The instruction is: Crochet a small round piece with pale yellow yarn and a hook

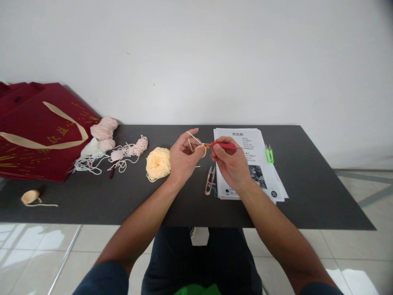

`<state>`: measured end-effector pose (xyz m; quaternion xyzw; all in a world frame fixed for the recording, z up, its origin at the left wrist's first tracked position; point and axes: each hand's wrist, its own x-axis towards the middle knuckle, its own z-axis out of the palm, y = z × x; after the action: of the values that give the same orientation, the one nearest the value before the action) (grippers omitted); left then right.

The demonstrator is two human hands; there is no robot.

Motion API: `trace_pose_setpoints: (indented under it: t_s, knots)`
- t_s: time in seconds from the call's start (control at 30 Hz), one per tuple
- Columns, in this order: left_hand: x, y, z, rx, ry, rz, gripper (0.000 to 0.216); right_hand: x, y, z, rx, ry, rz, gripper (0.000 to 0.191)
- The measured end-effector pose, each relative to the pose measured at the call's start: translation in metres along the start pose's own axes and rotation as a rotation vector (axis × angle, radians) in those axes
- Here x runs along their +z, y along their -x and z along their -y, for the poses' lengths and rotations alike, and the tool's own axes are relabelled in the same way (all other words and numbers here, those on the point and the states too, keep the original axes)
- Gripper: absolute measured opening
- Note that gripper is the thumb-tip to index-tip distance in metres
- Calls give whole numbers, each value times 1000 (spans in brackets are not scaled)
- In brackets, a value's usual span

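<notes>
Our bare forearms, dark blue short sleeves

We see our two hands, left [183, 157] and right [231, 163], without gloves, rings or a watch. Dark blue sleeves end near the elbows at 7 and 5 o'clock. Dark trousers cover our lap, and a strip of bright green cloth shows at 6 o'clock.

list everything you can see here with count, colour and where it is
table: 1, dark grey, across the middle
gift bags: a stack, dark red with gold print, far left
pink yarn pieces: several, pale pink, beside the bags
white yarn: 1 tangle, left of centre
yellow yarn ball: 1, pale yellow, left of the hands
small yellow piece: 1, near left edge
thread snips: 1, metal, between the hands
green snips: 1, on the papers' right edge
printed papers: a stack, white, right of centre
crochet hook: 1, red handle, in right hand
left hand: yarn looped over fingers
right hand: grips the hook
</notes>
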<state>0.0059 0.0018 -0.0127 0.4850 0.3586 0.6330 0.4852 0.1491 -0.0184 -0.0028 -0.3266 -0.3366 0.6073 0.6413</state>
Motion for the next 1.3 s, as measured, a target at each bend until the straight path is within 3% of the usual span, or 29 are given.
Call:
trace_pose_setpoints:
  t_s: [0.1,0.27,0.63,1.1,1.3]
  knots:
    - [0,0,-1,-7,9,13,51,2,0,0,-45,7,-17,32]
    - [2,1,-3,3,3,7,50,3,2,3,-74,18,50,22]
    - [4,3,-5,-8,-12,5,49,-7,-3,1,-359,114,61,24]
    - [2,4,-4,-6,-33,-33,47,-4,2,0,-413,238,21,24]
    - [2,5,-3,23,-19,-62,46,0,8,-1,-490,254,39,11]
